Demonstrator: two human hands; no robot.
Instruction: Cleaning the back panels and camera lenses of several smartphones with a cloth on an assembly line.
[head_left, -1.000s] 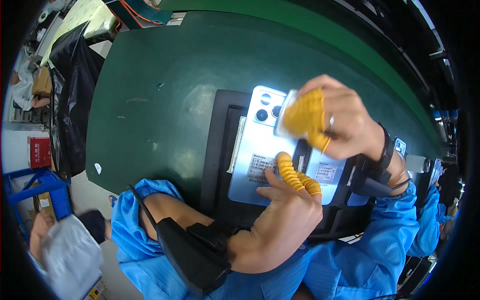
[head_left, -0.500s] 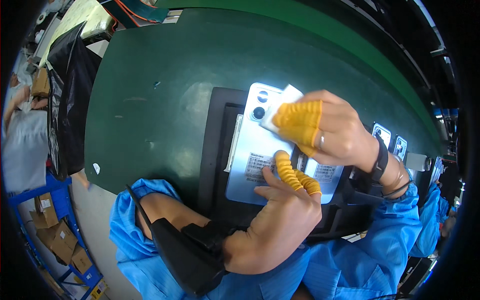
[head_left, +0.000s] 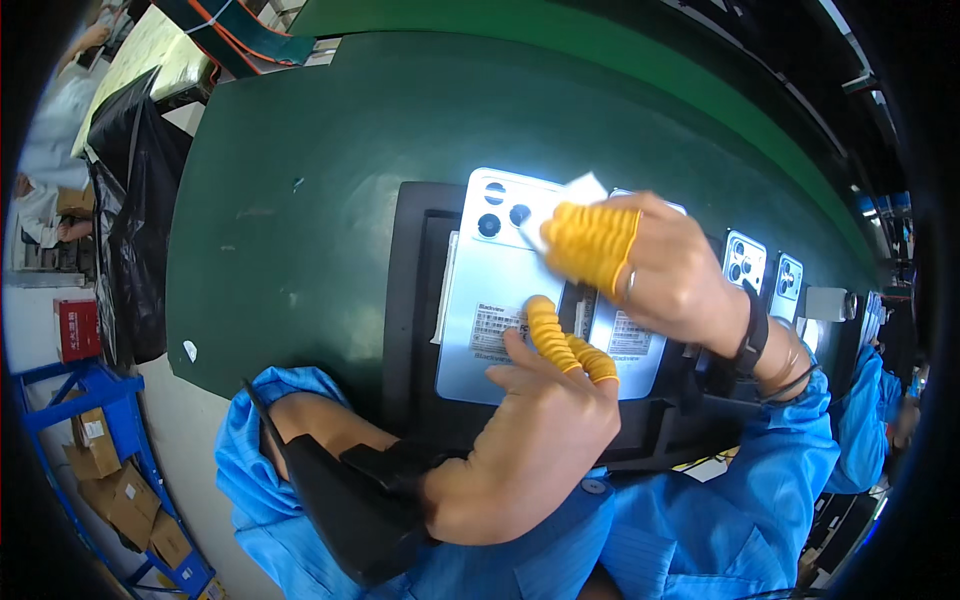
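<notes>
A light-blue smartphone (head_left: 470,275) lies back side up on a black tray, its round camera lenses at the top left and a printed label lower down. My left hand (head_left: 535,430) holds its lower part, the index finger and thumb pressing on the back near the label. Yellow finger covers sit on some fingers of both hands. Pinched in my right hand (head_left: 655,265) is a folded white cloth (head_left: 583,190), against the phone's upper right, next to a lens. A second light-blue phone (head_left: 640,365) lies just right of the first, partly hidden under my right hand.
The black tray (head_left: 403,300) rests on a green tabletop (head_left: 290,140). Farther right stand two more phones (head_left: 743,262) (head_left: 788,280) and a white cylinder-like object (head_left: 825,303). A black bag (head_left: 145,220) hangs off the left edge, above a blue rack (head_left: 120,400) with cardboard boxes.
The cloth in my right hand has shifted off toward the phone's right edge, uncovering another lens. My left hand keeps its place on the phone. The whole view has shifted slightly.
</notes>
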